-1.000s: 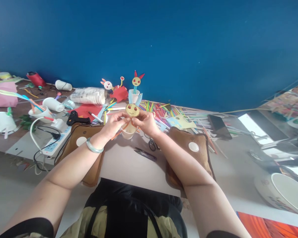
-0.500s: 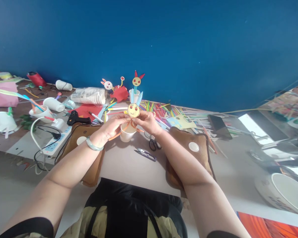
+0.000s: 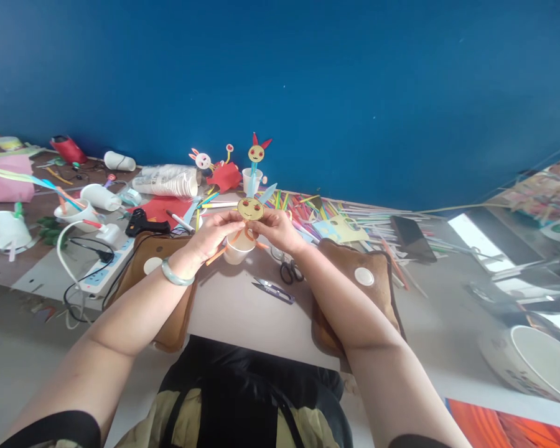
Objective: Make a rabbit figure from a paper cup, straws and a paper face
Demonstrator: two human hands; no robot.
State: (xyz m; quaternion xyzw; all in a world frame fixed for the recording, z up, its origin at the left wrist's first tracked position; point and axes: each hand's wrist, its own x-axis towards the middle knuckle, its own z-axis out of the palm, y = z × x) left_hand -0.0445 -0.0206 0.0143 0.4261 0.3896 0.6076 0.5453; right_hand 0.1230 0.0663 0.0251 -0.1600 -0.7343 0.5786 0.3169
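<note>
Has loose straws (image 3: pixel 303 218) and a red-eared figure (image 3: pixel 256 154) behind the work, a black glue gun (image 3: pixel 144 223) to the left, scissors (image 3: pixel 289 272) and small snips (image 3: pixel 274 290) near the white cup (image 3: pixel 239 251), and brown cushions (image 3: pixel 354 274) by both forearms. Reaches forward with forearms converging, left hand (image 3: pixel 214 236) and right hand (image 3: pixel 279 230) closed, fingertips pinching at the lower edge of the yellow smiling disc (image 3: pixel 251 210), above the cup.

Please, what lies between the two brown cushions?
The head view shows snips, dark scissors, a white cup, and the left hand and right hand holding a paper figure.
</note>
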